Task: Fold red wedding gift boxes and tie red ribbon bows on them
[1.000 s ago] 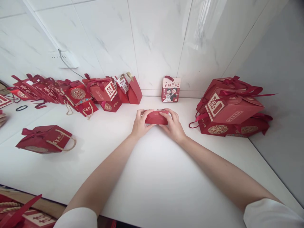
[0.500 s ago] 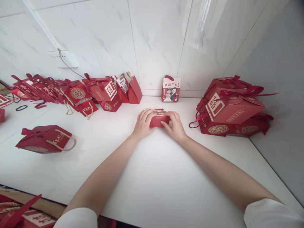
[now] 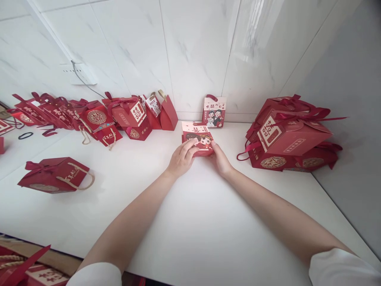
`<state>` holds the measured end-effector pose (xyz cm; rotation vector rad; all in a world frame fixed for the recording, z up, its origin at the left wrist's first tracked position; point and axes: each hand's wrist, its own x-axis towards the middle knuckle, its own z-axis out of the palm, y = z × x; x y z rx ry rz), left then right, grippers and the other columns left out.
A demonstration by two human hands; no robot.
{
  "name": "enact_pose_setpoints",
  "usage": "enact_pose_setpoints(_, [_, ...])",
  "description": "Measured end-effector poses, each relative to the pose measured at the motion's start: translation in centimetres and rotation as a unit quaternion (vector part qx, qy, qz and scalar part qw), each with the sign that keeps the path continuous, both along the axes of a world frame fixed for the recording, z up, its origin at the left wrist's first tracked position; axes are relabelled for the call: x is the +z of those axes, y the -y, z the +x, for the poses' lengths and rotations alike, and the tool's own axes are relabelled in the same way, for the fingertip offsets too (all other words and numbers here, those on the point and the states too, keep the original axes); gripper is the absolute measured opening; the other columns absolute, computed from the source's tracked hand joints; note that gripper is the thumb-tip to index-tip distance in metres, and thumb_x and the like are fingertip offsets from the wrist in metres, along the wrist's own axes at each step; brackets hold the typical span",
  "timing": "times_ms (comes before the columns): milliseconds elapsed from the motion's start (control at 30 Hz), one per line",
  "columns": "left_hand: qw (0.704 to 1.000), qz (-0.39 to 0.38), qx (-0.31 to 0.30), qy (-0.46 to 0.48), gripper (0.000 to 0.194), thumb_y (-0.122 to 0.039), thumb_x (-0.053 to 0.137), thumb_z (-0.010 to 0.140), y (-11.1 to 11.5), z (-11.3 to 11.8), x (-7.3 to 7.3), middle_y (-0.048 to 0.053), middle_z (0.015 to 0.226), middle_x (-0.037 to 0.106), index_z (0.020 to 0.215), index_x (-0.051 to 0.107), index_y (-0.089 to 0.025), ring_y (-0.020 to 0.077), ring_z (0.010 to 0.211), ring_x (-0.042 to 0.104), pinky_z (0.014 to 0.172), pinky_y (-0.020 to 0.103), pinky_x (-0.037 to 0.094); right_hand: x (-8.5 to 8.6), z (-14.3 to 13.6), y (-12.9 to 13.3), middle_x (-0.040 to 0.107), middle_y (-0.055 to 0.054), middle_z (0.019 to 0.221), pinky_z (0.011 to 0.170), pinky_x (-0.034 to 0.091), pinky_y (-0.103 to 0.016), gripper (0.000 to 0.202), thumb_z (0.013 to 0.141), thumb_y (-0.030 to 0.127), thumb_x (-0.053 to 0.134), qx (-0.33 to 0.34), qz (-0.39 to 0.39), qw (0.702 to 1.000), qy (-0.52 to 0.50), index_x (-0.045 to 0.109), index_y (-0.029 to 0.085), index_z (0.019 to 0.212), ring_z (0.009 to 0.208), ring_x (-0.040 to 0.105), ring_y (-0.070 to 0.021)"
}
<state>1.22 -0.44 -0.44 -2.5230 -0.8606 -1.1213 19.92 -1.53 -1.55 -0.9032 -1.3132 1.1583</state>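
A small red and cream gift box (image 3: pixel 199 130) with cartoon faces printed on it is between my hands, tilted back so its printed face looks up. My left hand (image 3: pixel 182 159) is closed on its lower left, fingers lying over part of the print. At the lower right corner, my right hand (image 3: pixel 222 159) grips it with the thumb on the edge; its other fingers are mostly hidden beneath. Just behind stands an upright wedding gift box (image 3: pixel 213 112) with a cartoon couple and a dark red ribbon loop, against the wall.
On the right are stacked red ribboned boxes (image 3: pixel 293 137). Along the wall at left stands a row of red gift boxes (image 3: pixel 98 119). A red box with a rope handle (image 3: pixel 56 174) lies at front left. More red packaging (image 3: pixel 44 274) shows below the table's front edge.
The small box has tipped back, so its printed face now shows where a plain red side was before. My fingers have shifted lower on it, both hands still holding.
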Motion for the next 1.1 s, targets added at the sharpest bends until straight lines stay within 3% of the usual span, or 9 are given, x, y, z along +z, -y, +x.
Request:
enact_pose_setpoints(67, [1.0, -0.002, 0.009, 0.008, 0.031, -0.015, 0.05, 0.09, 0.0, 0.0, 0.1, 0.012, 0.142, 0.049, 0.12, 0.054, -0.022, 0.0243, 0.139, 0.041, 0.109, 0.045, 0.045, 0.4, 0.0, 0.4, 0.068, -0.01, 0.119, 0.084, 0.059, -0.041, 0.06, 0.094, 0.066, 0.03, 0.085, -0.081, 0.991, -0.06, 0.055, 0.023, 0.127, 0.097, 0.07, -0.0241])
enact_pose_setpoints(133, [0.999, -0.026, 0.016, 0.012, 0.039, -0.02, 0.054, 0.09, 0.1, 0.0, 0.3, 0.013, 0.149, 0.041, 0.129, 0.05, -0.021, 0.0266, 0.143, 0.034, 0.111, 0.048, 0.042, 0.4, 0.0, 0.7, 0.068, -0.01, 0.119, 0.078, 0.06, -0.041, 0.057, 0.091, 0.066, 0.041, 0.084, -0.104, 0.987, -0.085, 0.054, 0.024, 0.127, 0.093, 0.071, -0.0245])
enact_pose_setpoints(267, [0.994, -0.102, 0.036, -0.005, 0.07, -0.035, 0.067, 0.083, 0.0, -0.1, 0.7, 0.015, 0.151, 0.04, 0.144, 0.035, -0.021, 0.0308, 0.142, 0.036, 0.117, 0.056, 0.027, -0.5, 0.0, 0.5, 0.054, -0.009, 0.139, 0.096, 0.055, -0.043, 0.067, 0.074, 0.049, 0.075, -0.043, 0.002, 0.997, -0.06, 0.046, 0.026, 0.131, 0.122, 0.058, -0.0254])
enact_pose_setpoints(367, [0.982, -0.183, 0.029, 0.031, 0.077, -0.047, 0.067, 0.082, -0.2, -0.3, 0.6, 0.016, 0.148, 0.044, 0.145, 0.033, -0.02, 0.0308, 0.137, 0.042, 0.117, 0.054, 0.027, -0.9, -0.1, 0.3, 0.049, -0.011, 0.144, 0.106, 0.046, -0.045, 0.068, 0.075, 0.045, 0.075, -0.014, 0.047, 0.999, -0.017, 0.046, 0.025, 0.133, 0.127, 0.054, -0.0253])
enact_pose_setpoints(500, [0.929, -0.326, -0.007, 0.174, 0.051, -0.049, 0.05, 0.092, -0.8, -0.8, 0.1, 0.014, 0.132, 0.058, 0.133, 0.045, -0.018, 0.0253, 0.118, 0.059, 0.098, 0.04, 0.049, -0.8, -0.1, 0.4, 0.054, -0.009, 0.14, 0.105, 0.046, -0.047, 0.055, 0.079, 0.049, 0.07, 0.034, 0.024, 0.999, 0.024, 0.055, 0.026, 0.126, 0.12, 0.059, -0.0249])
enact_pose_setpoints(600, [0.876, -0.389, -0.011, 0.284, 0.044, -0.053, 0.046, 0.094, -1.5, -1.1, -0.3, 0.01, 0.118, 0.066, 0.121, 0.052, -0.019, 0.0221, 0.101, 0.066, 0.084, 0.034, 0.054, -0.7, -0.1, 0.6, 0.053, -0.009, 0.14, 0.104, 0.047, -0.046, 0.046, 0.079, 0.05, 0.07, 0.024, 0.035, 0.998, 0.036, 0.062, 0.026, 0.118, 0.12, 0.059, -0.0245])
enact_pose_setpoints(767, [0.827, -0.43, -0.085, 0.352, 0.06, -0.052, 0.07, 0.077, -2.1, -1.3, -0.6, 0.01, 0.123, 0.064, 0.125, 0.048, -0.022, 0.0246, 0.109, 0.064, 0.086, 0.034, 0.055, -0.1, 0.1, 1.5, 0.046, -0.008, 0.147, 0.11, 0.043, -0.045, 0.034, 0.087, 0.049, 0.062, 0.059, 0.102, 0.989, 0.089, 0.068, 0.027, 0.113, 0.138, 0.043, -0.0243])
enact_pose_setpoints(933, [0.795, -0.44, -0.06, 0.412, 0.056, -0.039, 0.074, 0.075, -2.2, -1.2, -0.3, 0.01, 0.126, 0.064, 0.123, 0.052, -0.02, 0.0245, 0.111, 0.064, 0.092, 0.039, 0.053, 0.2, -0.1, 2.1, 0.047, -0.007, 0.147, 0.114, 0.036, -0.047, 0.028, 0.091, 0.044, 0.059, 0.09, 0.145, 0.976, 0.133, 0.066, 0.027, 0.112, 0.137, 0.043, -0.0233])
enact_pose_setpoints(1100, [0.741, -0.471, -0.024, 0.479, 0.051, -0.036, 0.069, 0.072, -2.9, -1.5, -0.2, 0.009, 0.123, 0.065, 0.118, 0.056, -0.018, 0.0265, 0.107, 0.065, 0.08, 0.037, 0.057, -1.4, -0.2, 0.4, 0.043, -0.012, 0.146, 0.101, 0.05, -0.046, 0.055, 0.077, 0.055, 0.071, -0.041, 0.025, 0.999, -0.007, 0.049, 0.027, 0.119, 0.129, 0.052, -0.0257])
